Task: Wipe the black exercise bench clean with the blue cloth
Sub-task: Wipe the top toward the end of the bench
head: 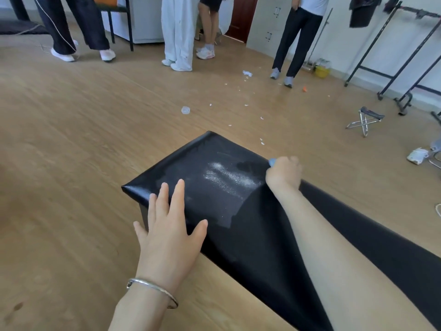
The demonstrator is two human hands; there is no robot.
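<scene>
At the bench's far right edge your right hand (284,174) grips the blue cloth (272,161), left hand (170,225) flat and open on the black exercise bench (214,177); drag overlapping passes through the damp streaks, keeping that brace planted.

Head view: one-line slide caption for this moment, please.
Left hand rests flat on the black exercise bench while the right hand grips the blue cloth at its right edge.
</scene>
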